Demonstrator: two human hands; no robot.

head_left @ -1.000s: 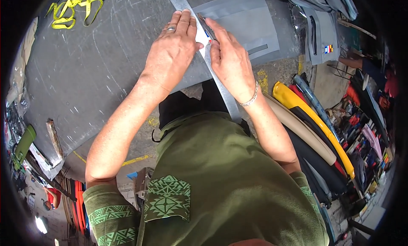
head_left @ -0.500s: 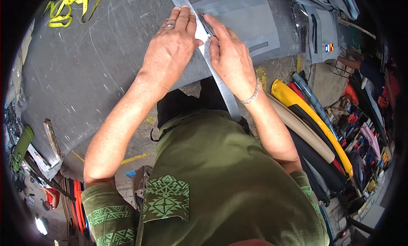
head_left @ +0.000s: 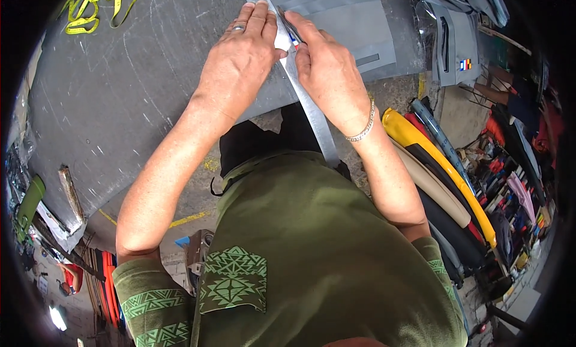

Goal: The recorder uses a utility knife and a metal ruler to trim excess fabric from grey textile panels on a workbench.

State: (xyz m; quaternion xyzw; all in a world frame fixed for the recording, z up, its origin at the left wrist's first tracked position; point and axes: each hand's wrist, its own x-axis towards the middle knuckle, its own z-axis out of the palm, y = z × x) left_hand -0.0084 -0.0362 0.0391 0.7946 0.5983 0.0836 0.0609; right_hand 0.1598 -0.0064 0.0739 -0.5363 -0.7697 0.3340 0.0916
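My left hand [head_left: 243,53], a ring on one finger, lies flat with fingers stretched out, pressing on a long metal ruler [head_left: 309,110] at the far side of the table. Under its thumb shows a small white piece [head_left: 281,43] with a bit of colour on its edge. Just right of the ruler, my right hand [head_left: 330,71] is closed round a slim dark metallic tool [head_left: 289,28]; its exact kind is partly hidden by the fingers. A grey fabric panel [head_left: 354,23] with a dark slot lies beneath and beyond the right hand.
The dark scratched table [head_left: 120,95] carries a yellow measuring tape [head_left: 90,11] at the far left. A grey bag-like piece [head_left: 456,53] with a small coloured patch hangs at the right. Rolls of material, one yellow [head_left: 441,167], stand right of me. Another person's arm [head_left: 495,94] shows far right.
Both hands keep nearly the same places on the ruler. The right wrist has shifted slightly right, and the whole view has moved a little.
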